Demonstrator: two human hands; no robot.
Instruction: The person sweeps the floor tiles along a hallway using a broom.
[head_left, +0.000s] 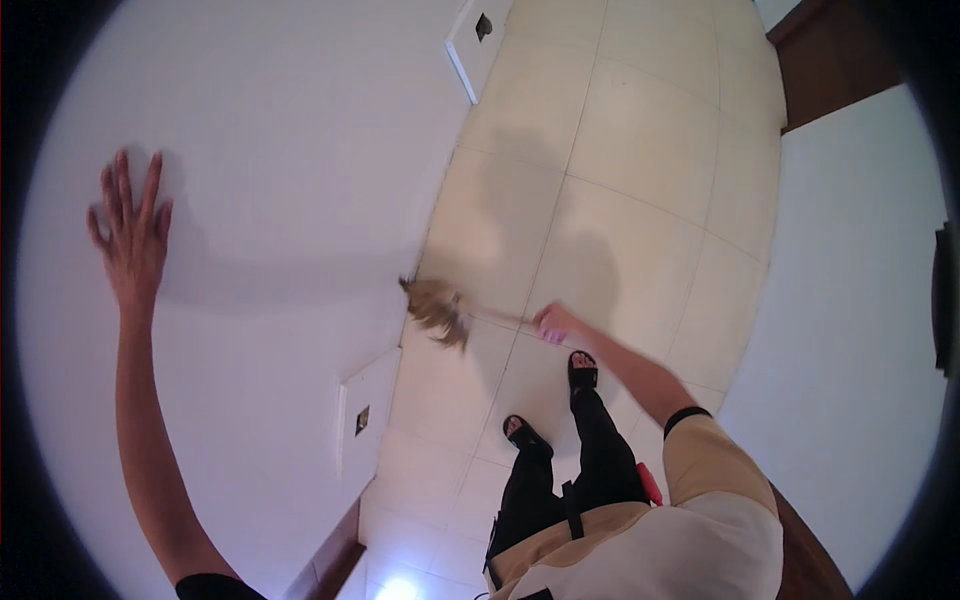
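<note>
My right hand (559, 324) grips the thin handle of a brown feather duster (435, 306). The duster's feathers reach to the line where the white wall (285, 180) meets the floor, and some tips touch or nearly touch the wall. Motion blurs both the handle and my right hand. Higher up on the wall, my left hand (135, 232) appears to rest palm-in with its fingers spread, holding nothing. Its shadow falls on the wall beside it.
Beige floor tiles (637, 150) run between two walls. Two white panels, one nearer (367, 420) and one farther (480, 45), jut from the left wall's base, each with a dark opening. Brown wood (832, 67) stands at the upper right. My sandalled feet (582, 371) are on the tiles.
</note>
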